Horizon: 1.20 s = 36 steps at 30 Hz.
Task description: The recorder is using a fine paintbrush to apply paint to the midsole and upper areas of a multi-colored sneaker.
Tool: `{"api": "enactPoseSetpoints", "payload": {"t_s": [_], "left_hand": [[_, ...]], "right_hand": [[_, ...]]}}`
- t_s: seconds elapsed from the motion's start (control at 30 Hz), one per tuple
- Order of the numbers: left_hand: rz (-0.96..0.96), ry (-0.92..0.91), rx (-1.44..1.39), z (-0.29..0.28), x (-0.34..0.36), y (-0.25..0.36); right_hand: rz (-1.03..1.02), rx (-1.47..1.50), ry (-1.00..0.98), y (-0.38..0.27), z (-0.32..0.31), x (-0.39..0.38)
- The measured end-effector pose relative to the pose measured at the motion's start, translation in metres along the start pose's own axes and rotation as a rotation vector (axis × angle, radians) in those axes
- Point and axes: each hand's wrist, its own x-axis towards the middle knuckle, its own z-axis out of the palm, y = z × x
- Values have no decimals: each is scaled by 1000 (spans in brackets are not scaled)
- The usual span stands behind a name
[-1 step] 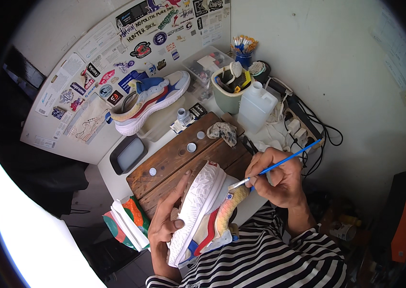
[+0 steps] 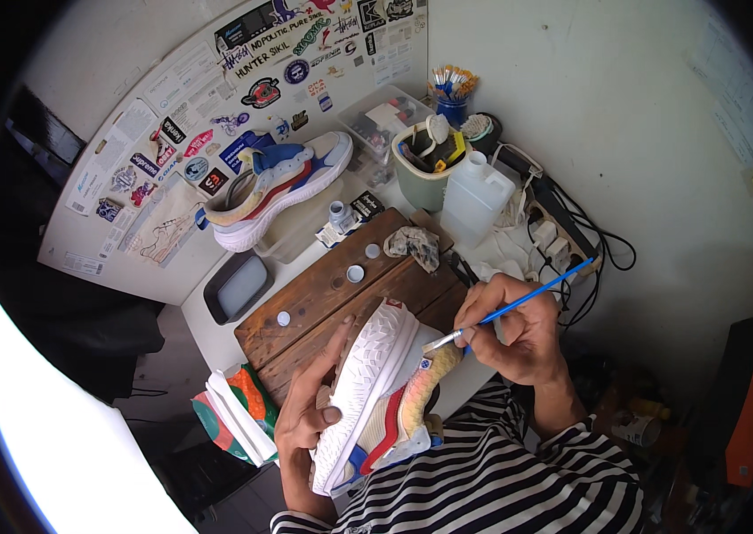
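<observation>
A sneaker [image 2: 367, 396] with a thick white sole and red, blue, cream and yellow-orange upper parts is tilted on its side in front of me. My left hand [image 2: 310, 405] grips it by the sole, thumb on the white sidewall and fingers behind. Between the thumb and fingers of my right hand [image 2: 514, 331] is a thin blue paintbrush [image 2: 532, 296]. Its bristles are at the grey panel by the toe end of the upper; whether they touch, I cannot tell. A second, similar sneaker [image 2: 283, 182] rests on a clear plastic box at the back.
On the brown wooden board [image 2: 305, 336] are small paint caps [image 2: 356, 273] and a crumpled rag [image 2: 414, 246]. Behind it stand an open paint bottle [image 2: 340, 216], a translucent jug [image 2: 476, 200] and a tool bin [image 2: 409, 178]. A tissue pack [image 2: 236, 414] lies at left, cables [image 2: 591, 233] at right.
</observation>
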Motion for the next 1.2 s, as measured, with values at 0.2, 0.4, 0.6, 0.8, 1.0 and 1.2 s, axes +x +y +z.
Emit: {"api": "enactPoseSetpoints", "payload": {"t_s": [0.2, 0.4, 0.6, 0.8, 1.0, 1.2], "left_hand": [[26, 85, -64, 9, 3, 2], [-8, 44, -26, 3, 5, 10], [16, 60, 23, 5, 14, 24], [-25, 58, 98, 6, 19, 32], [-51, 79, 136, 7, 16, 29], [-16, 64, 192, 6, 15, 31]], "right_hand": [[6, 24, 59, 10, -7, -3], [-18, 67, 46, 12, -7, 2], [-123, 14, 123, 5, -5, 2], [-313, -231, -11, -7, 14, 8], [-288, -246, -55, -2, 22, 3], [-274, -229, -48, -1, 27, 3]]}}
